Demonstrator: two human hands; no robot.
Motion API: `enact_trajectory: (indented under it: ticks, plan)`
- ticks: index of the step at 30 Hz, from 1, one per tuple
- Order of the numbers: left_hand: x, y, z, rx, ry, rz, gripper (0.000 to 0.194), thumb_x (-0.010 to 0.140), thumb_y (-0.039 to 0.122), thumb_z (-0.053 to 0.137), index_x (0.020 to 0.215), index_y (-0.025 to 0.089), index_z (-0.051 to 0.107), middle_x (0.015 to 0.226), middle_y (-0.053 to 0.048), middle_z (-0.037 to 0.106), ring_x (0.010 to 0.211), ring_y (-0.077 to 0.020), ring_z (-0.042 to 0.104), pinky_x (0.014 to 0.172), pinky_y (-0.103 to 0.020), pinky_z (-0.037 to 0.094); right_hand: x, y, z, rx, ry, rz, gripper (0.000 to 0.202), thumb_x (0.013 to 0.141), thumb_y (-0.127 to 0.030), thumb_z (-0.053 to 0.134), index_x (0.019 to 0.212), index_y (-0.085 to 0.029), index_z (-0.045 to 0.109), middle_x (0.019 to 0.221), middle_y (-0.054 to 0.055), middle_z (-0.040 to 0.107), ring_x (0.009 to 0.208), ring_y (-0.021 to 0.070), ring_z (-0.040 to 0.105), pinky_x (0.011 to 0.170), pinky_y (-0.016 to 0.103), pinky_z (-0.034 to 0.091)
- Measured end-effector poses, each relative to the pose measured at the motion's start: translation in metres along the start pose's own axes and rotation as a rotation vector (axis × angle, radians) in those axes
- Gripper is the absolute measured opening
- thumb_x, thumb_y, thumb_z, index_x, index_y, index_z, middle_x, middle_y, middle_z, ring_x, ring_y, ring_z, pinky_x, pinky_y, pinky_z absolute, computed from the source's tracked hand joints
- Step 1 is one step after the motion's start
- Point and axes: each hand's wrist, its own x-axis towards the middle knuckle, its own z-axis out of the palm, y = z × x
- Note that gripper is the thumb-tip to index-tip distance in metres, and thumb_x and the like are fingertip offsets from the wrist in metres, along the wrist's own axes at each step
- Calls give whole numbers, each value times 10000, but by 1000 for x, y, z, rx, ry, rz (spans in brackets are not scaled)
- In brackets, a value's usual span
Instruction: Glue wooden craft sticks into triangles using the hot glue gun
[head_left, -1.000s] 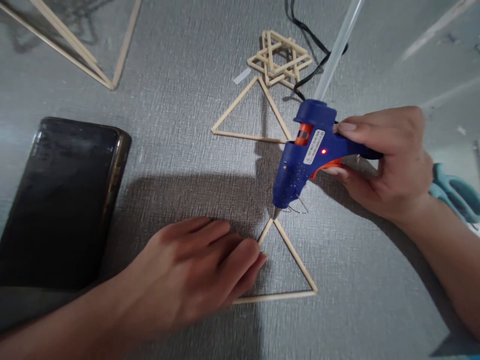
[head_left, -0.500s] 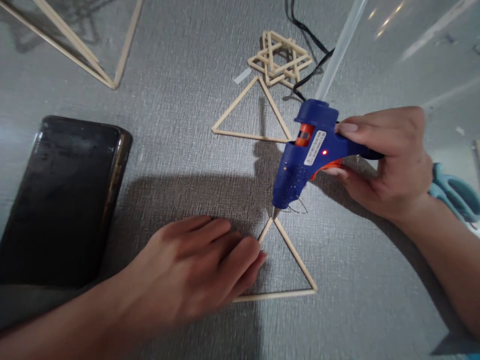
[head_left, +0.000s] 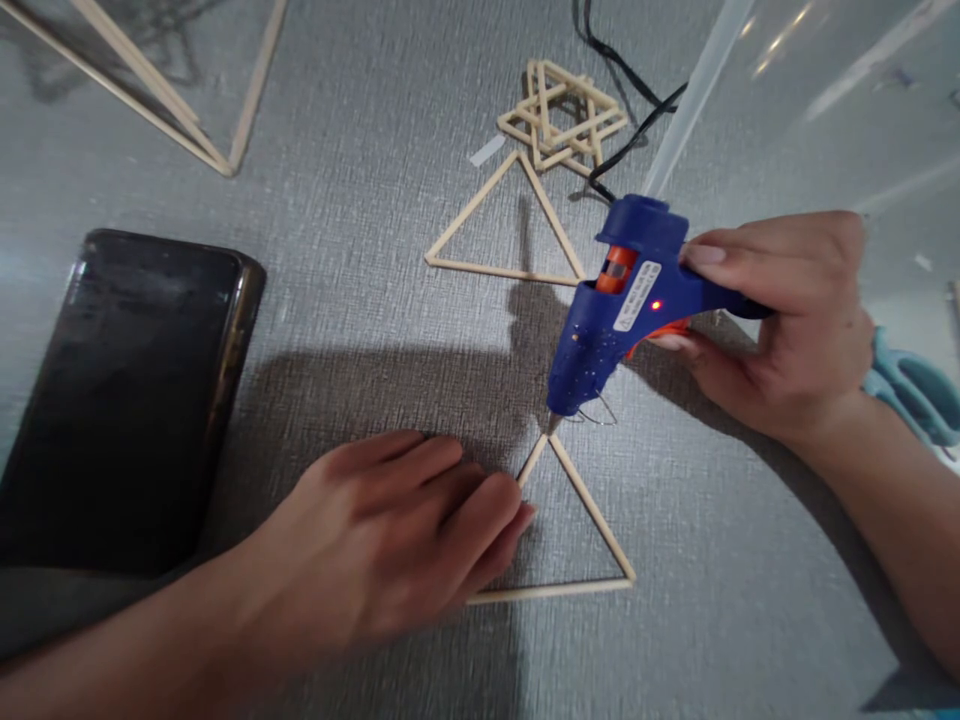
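A blue glue gun [head_left: 600,320] with an orange trigger, a lit red light and a clear glue stick [head_left: 697,100] is gripped in my right hand [head_left: 787,310]. Its nozzle points down at the top corner of a triangle of thin wooden sticks [head_left: 592,510], at or just above the joint. My left hand [head_left: 420,520] is closed on the left stick of that triangle and covers its lower left part. Beyond it lies another wooden-stick triangle [head_left: 502,270], partly behind the gun.
Interlaced stick stars [head_left: 562,120] lie at the back beside a black cord [head_left: 630,70] and a white strip [head_left: 488,151]. A dark phone [head_left: 127,400] is on the left, larger sticks [head_left: 247,100] at the top left. Light-blue scissors [head_left: 915,385] lie by my right wrist.
My right hand and the glue gun's body have shifted slightly right, while the nozzle stays at the triangle's top corner. The left hand stays in place.
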Motion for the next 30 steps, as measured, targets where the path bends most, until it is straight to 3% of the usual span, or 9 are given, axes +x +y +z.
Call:
enact_trajectory:
  ticks: [9,25,30]
  plan:
    - [-3,-1,1,11,-24,17,317,1111,184,501,829,224,640,609,39,624,556,-161,605,517,-332,500,0,1,2,-2,27,-7,542,1028,-472,763,1530,-430,565,1319,21,800,1159,285,783,998,504,595]
    - [-3,-1,2,17,4,7,354,1124,208,500,795,222,631,583,42,566,524,-154,543,489,-339,444,0,5,-3,7,8,-79,665,986,-420,833,1589,-381,554,1338,29,791,1123,282,777,984,486,580]
    - [-1,-1,3,18,-4,1,341,1114,198,506,796,223,627,591,42,576,520,-149,534,496,-332,451,-2,2,-1,-15,26,-25,649,984,-408,837,1572,-403,563,1330,20,794,1136,285,772,1004,499,583]
